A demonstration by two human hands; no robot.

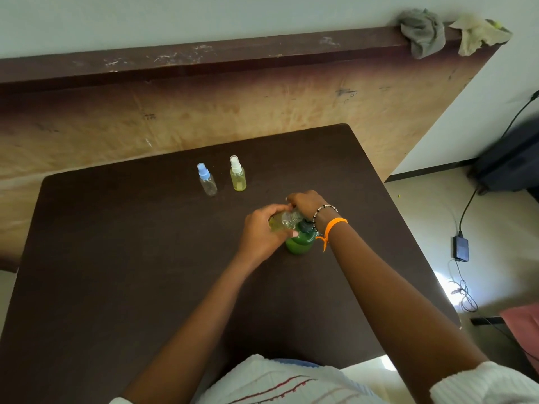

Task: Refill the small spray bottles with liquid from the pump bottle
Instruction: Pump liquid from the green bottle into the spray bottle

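Observation:
A green pump bottle (300, 243) stands on the dark brown table (145, 258). My left hand (259, 231) grips a small clear bottle (284, 220) holding yellowish liquid, tilted with its mouth toward the pump head. My right hand (306, 204) sits on top of the pump head with fingers curled over it; the nozzle is hidden beneath it. Farther back stand two capped spray bottles: a clear one with a blue cap (207, 180) and a yellow-filled one with a white cap (237, 174).
A wooden board with a dark ledge (204, 59) rises behind the table, with two rags (423, 32) on its right end. On the floor at right lie a power adapter (460, 248) with cables and a dark bag (513, 158).

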